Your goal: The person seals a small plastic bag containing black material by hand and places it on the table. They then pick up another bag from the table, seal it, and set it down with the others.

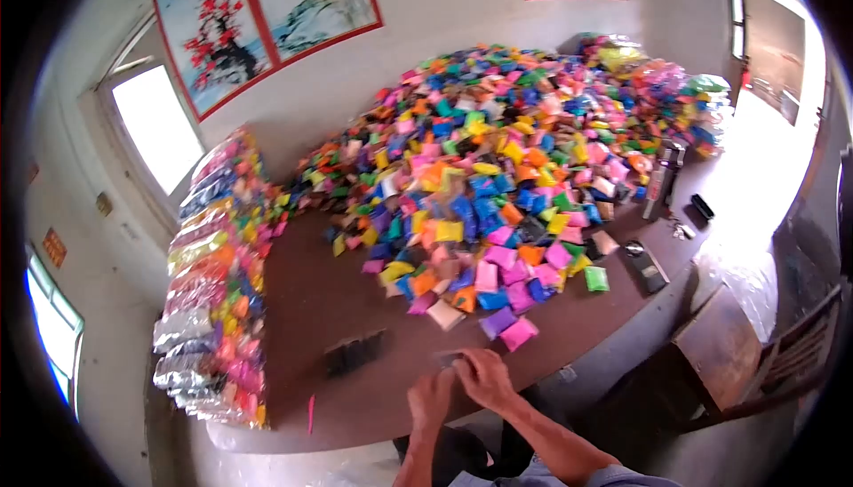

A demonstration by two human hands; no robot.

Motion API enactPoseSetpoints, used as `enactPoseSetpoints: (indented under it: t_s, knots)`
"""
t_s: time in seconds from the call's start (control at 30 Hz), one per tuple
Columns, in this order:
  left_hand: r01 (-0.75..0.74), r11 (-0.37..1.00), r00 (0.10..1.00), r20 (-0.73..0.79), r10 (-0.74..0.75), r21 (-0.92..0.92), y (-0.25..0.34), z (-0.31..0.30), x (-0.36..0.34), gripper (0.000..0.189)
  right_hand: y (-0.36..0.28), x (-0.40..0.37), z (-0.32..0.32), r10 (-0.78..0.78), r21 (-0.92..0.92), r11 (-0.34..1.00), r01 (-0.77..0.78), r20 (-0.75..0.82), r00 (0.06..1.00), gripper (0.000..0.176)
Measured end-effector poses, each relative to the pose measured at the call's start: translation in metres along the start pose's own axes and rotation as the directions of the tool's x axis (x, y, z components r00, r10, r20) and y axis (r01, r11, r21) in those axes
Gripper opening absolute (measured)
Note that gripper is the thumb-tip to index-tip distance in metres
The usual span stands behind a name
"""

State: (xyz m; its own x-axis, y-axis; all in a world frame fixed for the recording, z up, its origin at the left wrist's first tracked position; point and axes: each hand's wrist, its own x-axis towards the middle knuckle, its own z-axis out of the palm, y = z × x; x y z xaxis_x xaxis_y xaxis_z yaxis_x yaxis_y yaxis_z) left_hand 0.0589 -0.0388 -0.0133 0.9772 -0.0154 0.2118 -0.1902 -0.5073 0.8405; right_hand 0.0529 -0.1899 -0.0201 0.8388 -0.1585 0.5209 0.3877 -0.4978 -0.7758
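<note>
Near the front edge of the brown table, my left hand [432, 396] and my right hand [482, 379] are close together. Their fingers are curled in around something small and greyish, too blurred to name. Just beyond them lie a pink packet [519, 334] and a purple packet [498, 322], at the near edge of a large heap of colourful small packets [480, 185]. To the left of my hands, a row of black packets [355, 354] rests on the table.
Filled clear bags [209, 309] are stacked along the table's [311, 300] left side. A pink strip [311, 414] lies near the front edge. Dark devices [647, 267] sit at the right edge. A wooden chair [720, 345] stands at the right.
</note>
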Motion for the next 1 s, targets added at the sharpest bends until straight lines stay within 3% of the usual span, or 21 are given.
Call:
enactPoseSetpoints:
  t_s: [0.07,0.13,0.17,0.2,0.37,0.57,0.67,0.73,1.0]
  knots:
    - [0.015,1.0,0.997,0.07,-0.016,0.013,0.017,-0.007,0.002,0.032,0.002,-0.002,0.001,0.063,-0.004,0.998,-0.064,-0.086,0.994,0.022]
    - [0.024,0.999,0.997,0.072,-0.026,0.03,0.023,-0.012,-0.003,0.032,-0.001,-0.003,-0.002,0.167,0.066,0.984,-0.164,-0.053,0.985,0.022]
    - [-0.039,0.999,0.997,0.061,0.038,0.019,0.013,-0.006,-0.002,0.03,-0.002,-0.002,-0.005,0.203,0.059,0.978,-0.201,-0.033,0.979,0.022]
    - [-0.108,0.994,0.993,0.054,0.107,0.006,0.006,-0.003,0.0,0.027,-0.003,-0.002,-0.006,0.207,0.044,0.978,-0.206,-0.013,0.978,0.024]
    - [-0.124,0.991,0.991,0.051,0.122,0.041,-0.014,0.002,0.0,0.021,-0.007,0.004,-0.007,0.082,-0.002,0.997,-0.082,-0.011,0.997,0.027]
    - [-0.097,0.995,0.995,0.014,0.097,-0.001,-0.006,0.001,-0.001,0.025,-0.001,-0.004,-0.008,0.134,0.056,0.989,-0.137,0.046,0.99,0.034]
    - [0.01,0.999,0.998,0.057,-0.008,-0.049,0.003,-0.002,0.0,0.028,0.012,-0.01,-0.004,0.206,0.111,0.971,-0.21,0.042,0.978,0.038]
    - [-0.181,0.983,0.983,0.036,0.18,0.023,0.003,-0.001,0.001,0.03,0.006,-0.008,-0.008,0.266,0.134,0.953,-0.273,0.071,0.961,0.039]
    - [-0.148,0.986,0.989,0.017,0.147,0.078,-0.006,-0.001,-0.001,0.029,-0.006,0.002,-0.014,0.196,0.053,0.978,-0.202,0.103,0.975,0.038]
